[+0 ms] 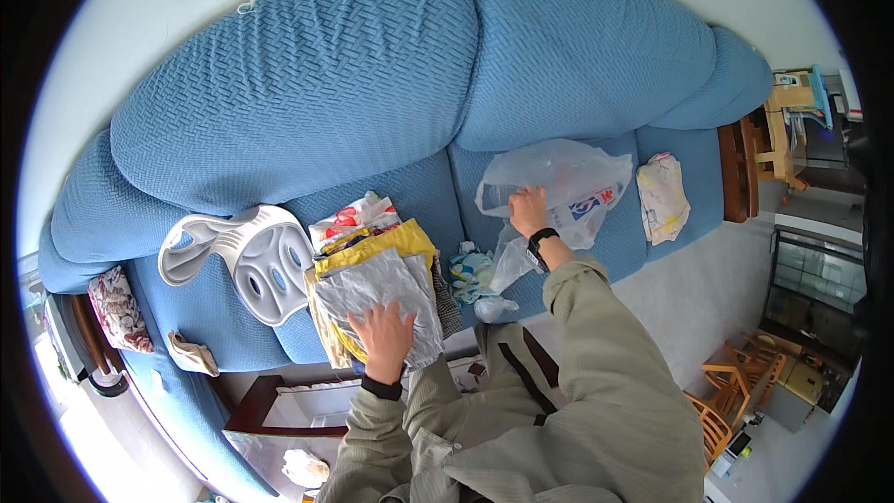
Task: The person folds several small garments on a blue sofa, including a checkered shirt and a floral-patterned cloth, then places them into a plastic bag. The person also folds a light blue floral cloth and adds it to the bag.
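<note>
My left hand [385, 339] lies with its fingers spread on a flattened silver-grey plastic bag [363, 293], the top of a stack of folded bags on the blue sofa [426, 188]. Yellow bags [412, 241] and a red-and-white bag [360, 216] show from beneath it. To the right, my right hand [529, 211] grips a translucent white plastic bag [559, 171] near its opening; the bag bears printing and spreads over the seat. Beside its lower end are a crumpled blue-green patterned bag [471, 272] and a small balled clear bag [494, 308].
A grey-and-white moulded plastic seat support [269, 272] lies left of the stack. A folded pale patterned cloth [662, 197] is on the right seat. A floral cushion [120, 309] and a beige cloth [192, 354] lie at the left. Wooden chairs [733, 391] stand lower right.
</note>
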